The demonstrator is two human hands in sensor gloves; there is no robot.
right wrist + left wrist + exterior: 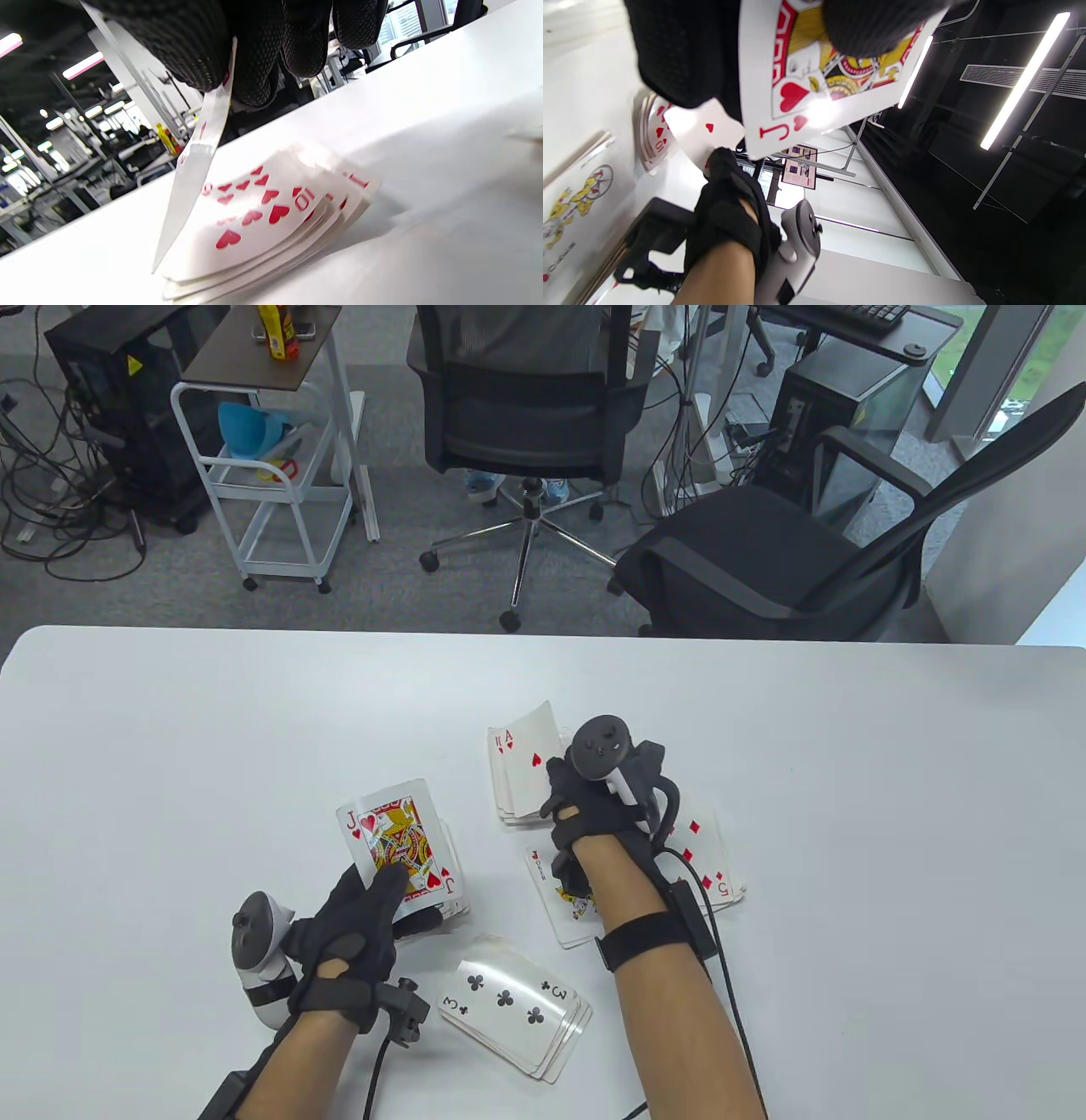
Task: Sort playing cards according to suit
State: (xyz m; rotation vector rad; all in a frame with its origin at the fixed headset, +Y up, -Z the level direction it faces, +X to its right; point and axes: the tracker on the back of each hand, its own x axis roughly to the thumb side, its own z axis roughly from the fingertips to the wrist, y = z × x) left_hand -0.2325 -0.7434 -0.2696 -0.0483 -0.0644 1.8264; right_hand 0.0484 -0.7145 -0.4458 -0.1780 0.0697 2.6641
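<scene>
My left hand (pixel 361 929) grips a stack of cards with the jack of hearts (pixel 399 838) on top, thumb pressed on its face; the jack of hearts (pixel 814 80) fills the left wrist view. My right hand (pixel 573 802) pinches the ace of hearts (pixel 528 746) just above the hearts pile (pixel 507 806). In the right wrist view the ace of hearts (pixel 193 186) hangs edge-on from the fingertips (pixel 254 63) over the hearts pile (pixel 263 216), topped by a ten. A clubs pile (pixel 513 1005) with a three on top lies near the front edge. A diamonds pile (pixel 708 857) lies under my right wrist.
A joker card (pixel 567 899) lies face up beside my right forearm. The white table (pixel 170 746) spreads left and right of the piles. Two office chairs (pixel 526 415) and a white cart (pixel 271 475) stand beyond the far edge.
</scene>
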